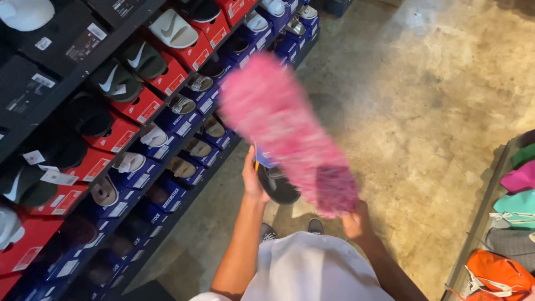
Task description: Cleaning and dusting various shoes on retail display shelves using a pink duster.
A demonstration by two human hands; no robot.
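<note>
Pink duster (284, 131) raised in right hand (356, 222), black sandal (277, 185) in left hand (252, 179)

You're in a white short-sleeved top (312, 267), both forearms bare below it. 2 grey shoes (315, 226) show on the concrete floor (423, 111), just above the top's hem.

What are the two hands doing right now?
Left hand: closed on a dark sandal.
Right hand: closed on the handle end of a fluffy pink duster.
</note>
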